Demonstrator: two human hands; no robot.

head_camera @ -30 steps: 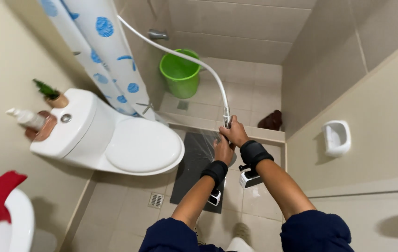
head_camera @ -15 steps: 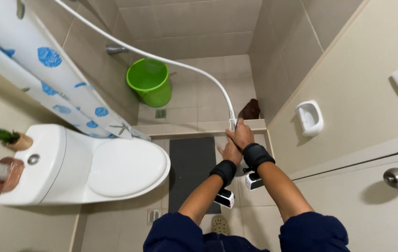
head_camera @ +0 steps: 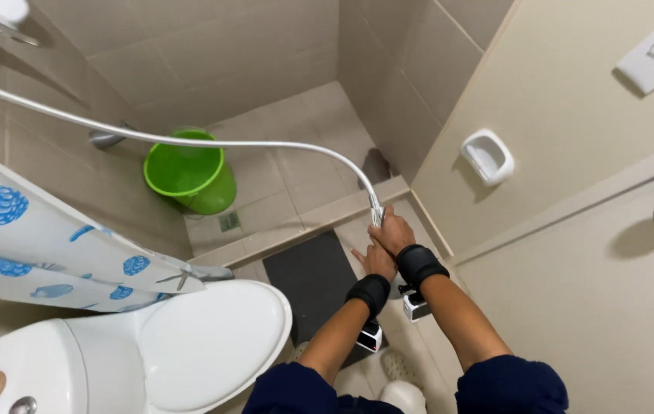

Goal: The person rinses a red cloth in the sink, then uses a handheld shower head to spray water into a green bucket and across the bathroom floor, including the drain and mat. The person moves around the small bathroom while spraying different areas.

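Right hand (head_camera: pixel 393 230): closed around handle end of white shower hose (head_camera: pixel 189 140), above low tiled curb (head_camera: pixel 304 226). Left hand (head_camera: pixel 376 261): just below right, touching it, fingers curled toward same handle (grip itself hidden, cannot tell). Black wrist bands on both arms, small devices attached. Hose: arcs from hands up and left across frame, past green bucket (head_camera: pixel 189 176) on shower floor. Dark mat (head_camera: pixel 308 280) beneath forearms. White toilet (head_camera: pixel 189 353), lid down, lower left. Blue-patterned shower curtain (head_camera: pixel 51 245) at left. White wall holder (head_camera: pixel 488 156) at right.
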